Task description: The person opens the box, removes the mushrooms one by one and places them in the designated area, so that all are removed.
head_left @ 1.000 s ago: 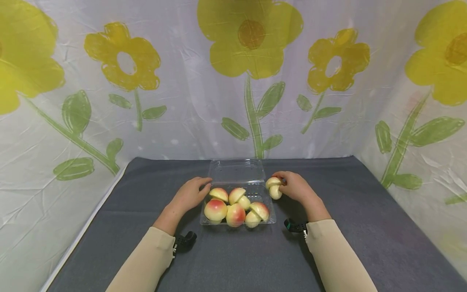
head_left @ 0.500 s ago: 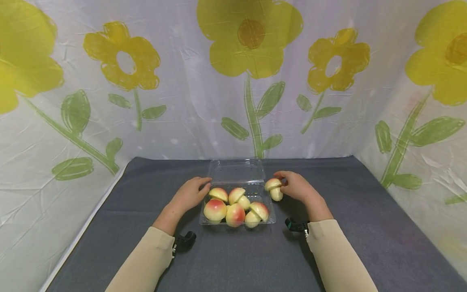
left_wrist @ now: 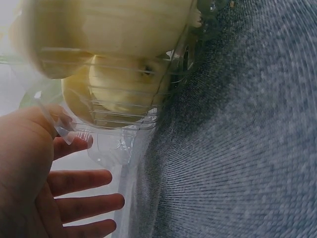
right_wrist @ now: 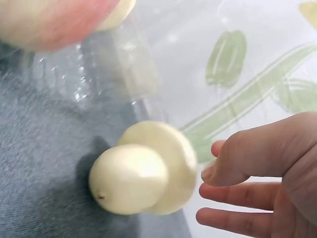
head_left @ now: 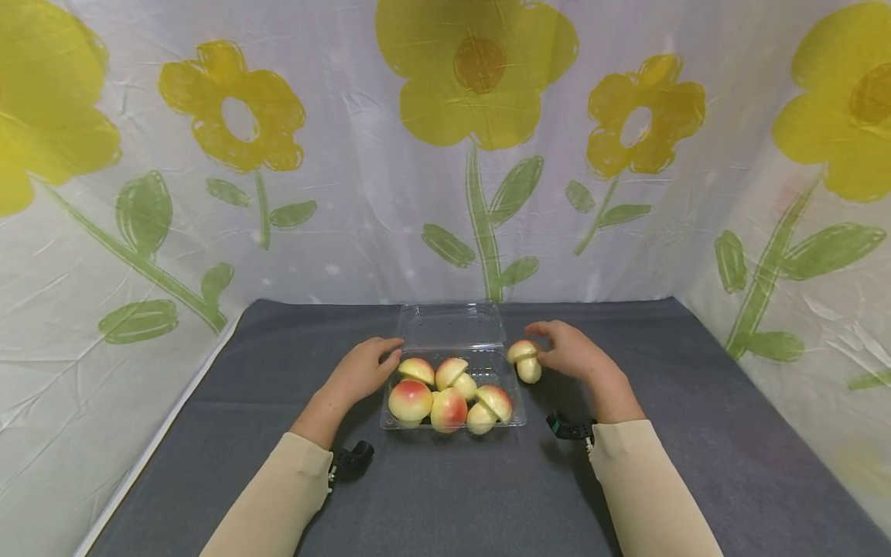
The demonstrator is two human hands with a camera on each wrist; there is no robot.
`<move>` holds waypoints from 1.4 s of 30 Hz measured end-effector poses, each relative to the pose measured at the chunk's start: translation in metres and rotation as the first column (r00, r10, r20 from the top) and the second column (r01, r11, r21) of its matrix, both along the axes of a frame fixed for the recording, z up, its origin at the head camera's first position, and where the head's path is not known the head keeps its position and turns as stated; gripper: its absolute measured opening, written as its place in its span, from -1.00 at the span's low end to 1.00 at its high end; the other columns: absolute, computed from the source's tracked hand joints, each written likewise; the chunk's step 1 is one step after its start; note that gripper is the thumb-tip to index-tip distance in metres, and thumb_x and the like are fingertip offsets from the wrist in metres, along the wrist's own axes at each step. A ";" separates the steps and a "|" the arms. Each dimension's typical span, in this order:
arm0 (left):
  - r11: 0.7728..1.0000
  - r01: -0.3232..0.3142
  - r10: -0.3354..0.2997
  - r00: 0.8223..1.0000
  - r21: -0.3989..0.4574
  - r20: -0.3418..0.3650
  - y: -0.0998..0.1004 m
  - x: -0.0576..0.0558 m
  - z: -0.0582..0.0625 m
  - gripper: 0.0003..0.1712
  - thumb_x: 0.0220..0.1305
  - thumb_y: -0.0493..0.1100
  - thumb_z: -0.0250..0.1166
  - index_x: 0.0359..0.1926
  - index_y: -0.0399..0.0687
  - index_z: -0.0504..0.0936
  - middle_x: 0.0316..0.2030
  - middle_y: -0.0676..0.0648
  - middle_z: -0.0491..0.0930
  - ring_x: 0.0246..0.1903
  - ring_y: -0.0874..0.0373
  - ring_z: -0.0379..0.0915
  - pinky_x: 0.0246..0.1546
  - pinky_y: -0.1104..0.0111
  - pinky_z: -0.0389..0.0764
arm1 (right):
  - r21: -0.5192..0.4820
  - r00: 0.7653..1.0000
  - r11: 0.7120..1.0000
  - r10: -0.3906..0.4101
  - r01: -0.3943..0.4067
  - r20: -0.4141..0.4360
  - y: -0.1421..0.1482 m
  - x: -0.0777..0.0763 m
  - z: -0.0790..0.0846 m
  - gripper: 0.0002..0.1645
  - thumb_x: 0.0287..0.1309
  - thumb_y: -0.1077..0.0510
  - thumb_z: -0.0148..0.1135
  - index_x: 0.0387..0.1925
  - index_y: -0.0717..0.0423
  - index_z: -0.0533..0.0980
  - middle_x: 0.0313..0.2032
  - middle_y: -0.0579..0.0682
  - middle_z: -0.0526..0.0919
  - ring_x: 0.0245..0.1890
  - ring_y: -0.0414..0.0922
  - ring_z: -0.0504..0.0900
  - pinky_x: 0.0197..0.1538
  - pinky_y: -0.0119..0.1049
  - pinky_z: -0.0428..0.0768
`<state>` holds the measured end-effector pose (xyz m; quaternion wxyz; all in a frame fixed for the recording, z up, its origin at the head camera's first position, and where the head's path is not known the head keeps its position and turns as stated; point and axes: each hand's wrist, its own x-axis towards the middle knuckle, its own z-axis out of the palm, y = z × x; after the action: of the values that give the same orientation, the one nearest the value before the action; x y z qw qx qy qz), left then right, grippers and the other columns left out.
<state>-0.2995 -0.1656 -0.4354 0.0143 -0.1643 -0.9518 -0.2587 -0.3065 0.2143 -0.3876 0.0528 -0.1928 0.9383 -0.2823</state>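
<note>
A clear plastic clamshell box (head_left: 515,422) with its lid (head_left: 451,325) folded back stands on the dark cloth. Several mushrooms (head_left: 411,400) with red-and-cream caps lie in it. One more mushroom (head_left: 529,370) rests on the cloth just right of the box, its pale stem toward me. My right hand (head_left: 574,354) is beside that mushroom, and the right wrist view shows a small gap between its fingertips and the cap (right_wrist: 181,168). At the box's left rim is my left hand (head_left: 362,371), thumb against the clear edge, other fingers (left_wrist: 89,203) extended and spread.
Dark grey cloth (head_left: 445,495) covers the table. Behind and at the sides hangs a pale curtain (head_left: 348,232) printed with yellow flowers. A black strapped device sits at each wrist, under the beige sleeves (head_left: 278,487).
My right hand has let go of the mushroom and drawn back slightly to the right. The mushroom has settled a little lower beside the box. My left hand stays in place.
</note>
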 end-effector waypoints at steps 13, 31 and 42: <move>1.000 0.005 -0.005 1.000 -0.002 -0.005 0.000 0.000 0.001 -0.48 0.61 -0.04 0.09 0.44 -0.15 0.47 0.29 -0.28 0.51 0.27 -0.23 0.43 0.24 -0.16 0.50 | 0.006 0.999 1.000 0.027 -0.027 -0.029 -0.015 0.023 0.030 -0.30 0.30 0.34 0.13 0.48 0.24 0.33 0.42 0.24 0.36 0.35 0.30 0.39 0.21 0.21 0.54; 1.000 0.007 -0.007 1.000 -0.003 -0.023 0.000 0.000 0.000 -0.49 0.60 -0.04 0.10 0.43 -0.14 0.49 0.28 -0.27 0.51 0.27 -0.23 0.44 0.25 -0.15 0.49 | 0.061 0.978 0.976 0.206 -0.207 0.022 -0.058 0.051 0.044 -0.32 0.32 0.24 0.36 0.43 0.15 0.40 0.35 0.14 0.47 0.16 0.18 0.58 0.11 0.05 0.63; 1.000 0.009 -0.009 1.000 -0.002 -0.027 -0.001 -0.002 -0.002 -0.49 0.60 -0.05 0.09 0.42 -0.16 0.50 0.26 -0.26 0.53 0.25 -0.22 0.46 0.23 -0.14 0.51 | 0.119 0.975 0.968 0.218 -0.221 0.038 -0.071 0.057 0.037 -0.37 0.28 0.20 0.38 0.37 0.10 0.49 0.18 0.04 0.62 0.00 -0.06 0.62 -0.01 -0.12 0.60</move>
<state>-0.3013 -0.1661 -0.4378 0.0259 -0.1723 -0.9510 -0.2554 -0.2492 0.1430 -0.3502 0.1069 -0.2886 0.9259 -0.2190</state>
